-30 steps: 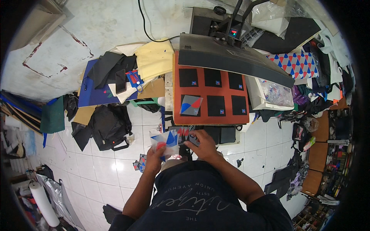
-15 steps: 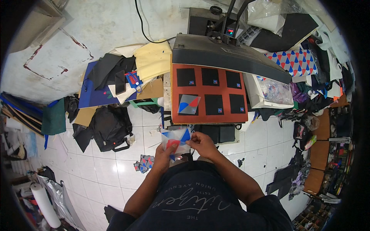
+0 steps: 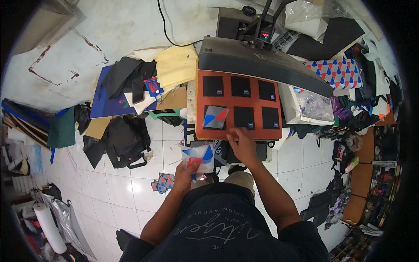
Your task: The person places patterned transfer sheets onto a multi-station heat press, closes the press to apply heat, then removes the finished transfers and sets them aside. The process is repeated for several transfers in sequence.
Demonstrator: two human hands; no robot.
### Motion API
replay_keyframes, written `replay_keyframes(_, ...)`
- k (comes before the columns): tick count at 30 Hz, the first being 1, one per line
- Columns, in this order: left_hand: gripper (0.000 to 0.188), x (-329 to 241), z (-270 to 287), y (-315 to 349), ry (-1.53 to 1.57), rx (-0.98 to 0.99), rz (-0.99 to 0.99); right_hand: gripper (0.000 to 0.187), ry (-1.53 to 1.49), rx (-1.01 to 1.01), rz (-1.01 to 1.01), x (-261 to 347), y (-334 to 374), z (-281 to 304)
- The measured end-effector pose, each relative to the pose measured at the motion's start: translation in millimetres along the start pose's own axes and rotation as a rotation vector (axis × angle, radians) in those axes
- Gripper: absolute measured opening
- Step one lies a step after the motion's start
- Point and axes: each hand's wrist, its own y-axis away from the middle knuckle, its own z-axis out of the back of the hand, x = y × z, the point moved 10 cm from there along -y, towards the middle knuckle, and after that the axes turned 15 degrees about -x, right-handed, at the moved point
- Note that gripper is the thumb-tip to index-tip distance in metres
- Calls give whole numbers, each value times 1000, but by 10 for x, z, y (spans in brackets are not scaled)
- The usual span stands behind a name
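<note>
My left hand [image 3: 187, 171] grips a small stack of translucent sheets [image 3: 201, 156] with blue and red shapes, held low in front of my body. My right hand [image 3: 242, 144] reaches to the front edge of the orange-brown pad [image 3: 229, 101] of a heat press, fingers apart and nothing visible in them. On the pad lie several black squares in two rows, each visible corner bearing a small blue-and-red mark; the black square [image 3: 244, 117] in the front middle is nearest my right fingers. A grey, blue and red patterned piece [image 3: 216, 117] lies tilted over the front left square.
The press's dark upper plate [image 3: 262, 65] is raised behind the pad. A white tray [image 3: 310, 118] with clear plastic stands at its right. Yellow cloth [image 3: 176, 63] and a phone [image 3: 138, 89] lie to the left. Patterned pieces [image 3: 164, 181] and a black bag [image 3: 126, 142] are on the floor.
My right hand has left the sheets and moved up and to the right to the pad's front edge. My left hand still holds the sheets in about the same place.
</note>
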Motion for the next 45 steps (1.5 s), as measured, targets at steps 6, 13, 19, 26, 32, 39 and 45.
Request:
replay_keyframes(6, 26, 28, 93, -47, 35, -50, 9, 30, 139, -65, 111, 76, -205, -67)
replay_keyframes(13, 27, -80, 94, -13, 64, -25, -21, 42, -273, 349, -285, 359, 185, -268)
replay_keyframes(19, 28, -187, -220, 46, 18, 30, -24, 38, -616, 408, -441, 196, 457, -482)
replay_keyframes(26, 29, -157, -366, 34, 5, 38, -25, 27, -566, 348, -445, 7, 366, -294)
replay_keyframes(32, 30, -85, -532, 47, -13, 18, 0, 23, -578, 374, -488, -207, 321, -207)
replay_keyframes(39, 28, 65, -659, 74, -33, -36, -44, 21, -624, 394, -587, -674, 258, 94)
replay_keyframes(45, 26, 252, -925, 144, -56, -44, -47, 20, -600, 487, -459, -690, 139, 487)
